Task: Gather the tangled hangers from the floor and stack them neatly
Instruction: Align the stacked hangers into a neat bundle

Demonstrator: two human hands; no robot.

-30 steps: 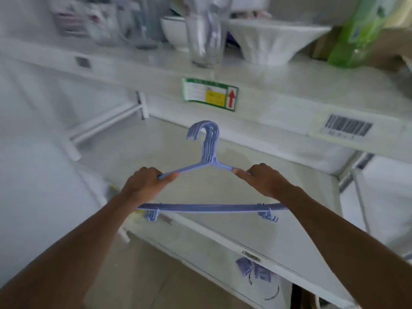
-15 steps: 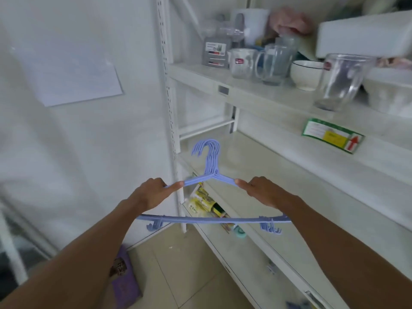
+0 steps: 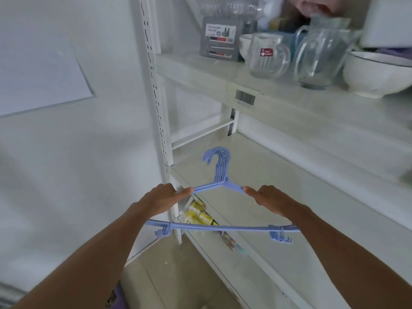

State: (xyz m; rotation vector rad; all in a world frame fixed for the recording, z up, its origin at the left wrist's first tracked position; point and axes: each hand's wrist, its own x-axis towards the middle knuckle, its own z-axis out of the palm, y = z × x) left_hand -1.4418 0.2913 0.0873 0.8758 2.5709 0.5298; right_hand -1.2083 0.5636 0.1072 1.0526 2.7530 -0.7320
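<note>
A stack of several pale blue plastic hangers (image 3: 219,175) is held level in the air, hooks aligned and pointing away from me, just in front of a white shelf unit. My left hand (image 3: 163,197) grips the left shoulder arm of the stack. My right hand (image 3: 268,199) grips the right shoulder arm. The bottom bars and small clip hooks hang below my wrists. The hooks hover over the bare middle shelf (image 3: 278,175).
The upper shelf (image 3: 223,79) carries glass jugs (image 3: 267,54), a white bowl (image 3: 376,74) and a grey box. Yellow packets (image 3: 198,214) lie on the lower shelf. A perforated white upright (image 3: 156,97) stands at left by the wall with a paper sheet (image 3: 38,72). Tiled floor below.
My view has swung left and closer to the shelf unit. Both hands keep the same grip on the hanger stack, which now sits near the shelf's left upright.
</note>
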